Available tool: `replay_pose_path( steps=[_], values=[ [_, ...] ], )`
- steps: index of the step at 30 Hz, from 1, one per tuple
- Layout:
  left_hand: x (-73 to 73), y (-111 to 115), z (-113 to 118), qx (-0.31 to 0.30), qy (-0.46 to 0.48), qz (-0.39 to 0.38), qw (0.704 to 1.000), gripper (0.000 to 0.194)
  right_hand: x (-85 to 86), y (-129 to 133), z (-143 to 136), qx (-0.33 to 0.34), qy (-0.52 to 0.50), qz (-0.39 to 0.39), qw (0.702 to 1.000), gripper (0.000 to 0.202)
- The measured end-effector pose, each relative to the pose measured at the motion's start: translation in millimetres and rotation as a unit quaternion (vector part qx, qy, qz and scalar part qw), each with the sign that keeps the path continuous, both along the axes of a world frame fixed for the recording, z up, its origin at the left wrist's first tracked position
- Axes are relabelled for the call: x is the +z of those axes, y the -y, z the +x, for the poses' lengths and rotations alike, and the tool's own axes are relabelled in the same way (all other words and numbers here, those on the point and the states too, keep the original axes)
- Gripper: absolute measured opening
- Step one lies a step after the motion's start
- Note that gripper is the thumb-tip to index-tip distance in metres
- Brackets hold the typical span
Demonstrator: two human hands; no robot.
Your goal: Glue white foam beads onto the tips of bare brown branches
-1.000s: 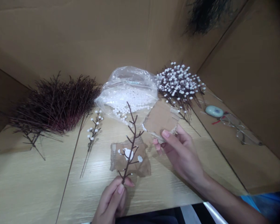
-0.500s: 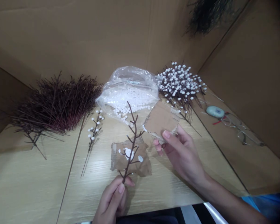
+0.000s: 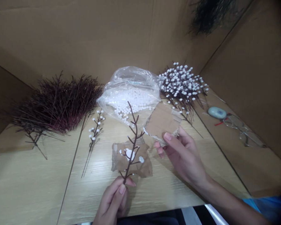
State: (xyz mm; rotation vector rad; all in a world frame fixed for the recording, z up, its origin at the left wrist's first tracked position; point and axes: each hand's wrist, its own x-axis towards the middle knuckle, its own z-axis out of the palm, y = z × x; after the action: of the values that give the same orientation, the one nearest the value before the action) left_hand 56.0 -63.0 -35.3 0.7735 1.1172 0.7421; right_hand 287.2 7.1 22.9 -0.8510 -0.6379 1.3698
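Brown cardboard walls (image 3: 84,37) enclose a pale wood-grain table (image 3: 37,187), with a dark bristly bundle (image 3: 208,15) at upper right. Left hand (image 3: 112,200): thumb and fingers pinched together on the lower end of one brown branched stem (image 3: 135,126), held upright above the near middle of the table, its twigs without beads, several white-tipped. Right hand (image 3: 184,156): thumb and fingers gripping the lower edge of a torn cardboard square (image 3: 162,120), white along its left corner; one side twig reaches that corner, contact uncertain. Behind the stem, on the table: a second cardboard scrap (image 3: 137,170) bearing white patches. Beyond: clear plastic bag (image 3: 131,78) of white beads (image 3: 135,97), some at its mouth. At left: heap of bare dark stems (image 3: 61,103); beside it, one beaded sprig (image 3: 97,128), lying flat. At right: pile of white-beaded stems (image 3: 181,81), pale green oval object (image 3: 216,112), eyeglasses (image 3: 234,122).
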Motion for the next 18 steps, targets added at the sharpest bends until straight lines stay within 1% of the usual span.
replay_pose_path(
  steps=[6,13,18],
  values=[
    [-8.2,1.0,-5.4,-0.023,0.021,0.001,1.0,0.049,0.8,-0.1,-0.8,-0.009,-0.004,0.002,1.0,0.014],
    [-4.6,0.4,-3.7,-0.014,0.003,0.005,1.0,0.05,2.4,0.1,-1.0,-0.011,0.008,0.003,1.0,0.011],
    [-8.7,0.2,-5.2,-0.024,0.017,0.014,0.999,0.047,2.0,0.4,-2.1,0.002,0.012,-0.009,1.0,0.011]
  ],
)
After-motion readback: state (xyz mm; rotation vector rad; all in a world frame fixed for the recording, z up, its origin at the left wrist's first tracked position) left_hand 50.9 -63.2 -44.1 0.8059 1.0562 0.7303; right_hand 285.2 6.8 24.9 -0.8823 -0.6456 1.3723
